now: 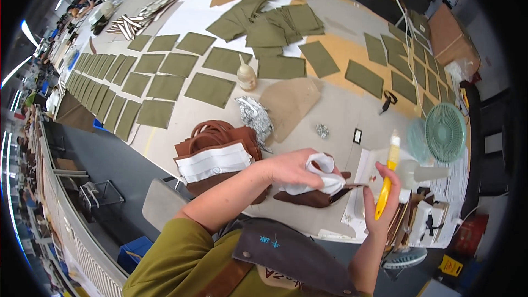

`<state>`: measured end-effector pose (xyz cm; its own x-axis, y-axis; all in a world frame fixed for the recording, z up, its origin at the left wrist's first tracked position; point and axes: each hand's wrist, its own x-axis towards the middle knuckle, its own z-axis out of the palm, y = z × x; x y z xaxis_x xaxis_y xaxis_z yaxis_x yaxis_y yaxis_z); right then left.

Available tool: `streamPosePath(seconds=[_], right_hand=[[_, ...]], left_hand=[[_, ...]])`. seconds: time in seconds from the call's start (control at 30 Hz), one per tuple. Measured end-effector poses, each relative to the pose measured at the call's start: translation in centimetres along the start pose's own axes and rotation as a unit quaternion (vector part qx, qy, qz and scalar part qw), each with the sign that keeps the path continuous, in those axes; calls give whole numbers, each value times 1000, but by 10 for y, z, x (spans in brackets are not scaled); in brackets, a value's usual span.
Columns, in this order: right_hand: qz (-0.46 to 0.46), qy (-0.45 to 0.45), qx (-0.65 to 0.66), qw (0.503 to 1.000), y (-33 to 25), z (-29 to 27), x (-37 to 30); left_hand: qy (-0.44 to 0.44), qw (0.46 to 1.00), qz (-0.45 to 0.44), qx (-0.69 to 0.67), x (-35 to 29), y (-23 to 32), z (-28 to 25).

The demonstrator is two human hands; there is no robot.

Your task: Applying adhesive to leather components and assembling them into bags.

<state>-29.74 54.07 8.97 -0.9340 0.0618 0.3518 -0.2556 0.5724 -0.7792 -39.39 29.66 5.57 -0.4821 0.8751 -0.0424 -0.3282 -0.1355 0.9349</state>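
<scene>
A bunched white cloth point(326, 170) is gripped in my left hand point(297, 169). Under it lies a dark brown leather piece point(311, 198) whose thin end reaches toward my right hand. My right hand point(385, 195) has a yellow-handled brush point(389, 179) tucked across its fingers, pale tip upward. The right thumb and fingertips are beside the leather's thin end; whether they touch it I cannot tell. Left of my left forearm sits a stack of reddish-brown leather pieces point(242, 137) with coiled straps and a white-faced panel point(214, 163).
Rows of olive fabric pieces point(165, 86) cover the table's far and left parts, with an olive pile point(272, 30) at the back. A glue bottle point(246, 74), crumpled patterned cloth point(254, 118), black clip point(388, 100), green fan point(445, 132) and translucent bottle point(410, 174) stand or lie around.
</scene>
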Motion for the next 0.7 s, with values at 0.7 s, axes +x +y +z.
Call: streamPosePath(seconds=[0.7], right_hand=[[22, -118, 112, 986, 4, 14, 7]], left_hand=[[-56, 991, 66, -100, -17, 5, -10]])
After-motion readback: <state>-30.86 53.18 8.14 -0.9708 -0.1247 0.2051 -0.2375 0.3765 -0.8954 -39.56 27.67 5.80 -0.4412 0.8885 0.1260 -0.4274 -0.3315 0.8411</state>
